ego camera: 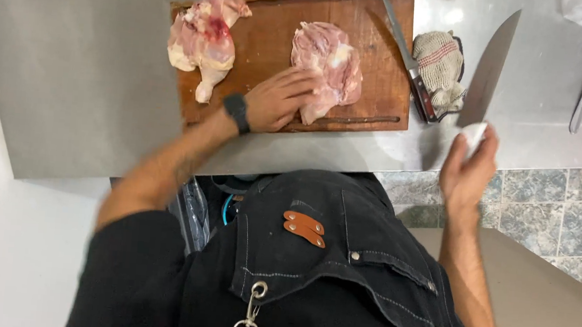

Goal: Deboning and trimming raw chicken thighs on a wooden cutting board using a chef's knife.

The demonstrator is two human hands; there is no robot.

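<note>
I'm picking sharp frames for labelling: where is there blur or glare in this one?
Head view: motion blur smears the right hand and its large knife; the left hand on the raw chicken piece is softer too. Steel counter shows pale glare near the top edge; the cutting board looks reasonably sharp.

Two chicken pieces (328,65) on cutting board (267,35), knife (407,54) right of it
</note>
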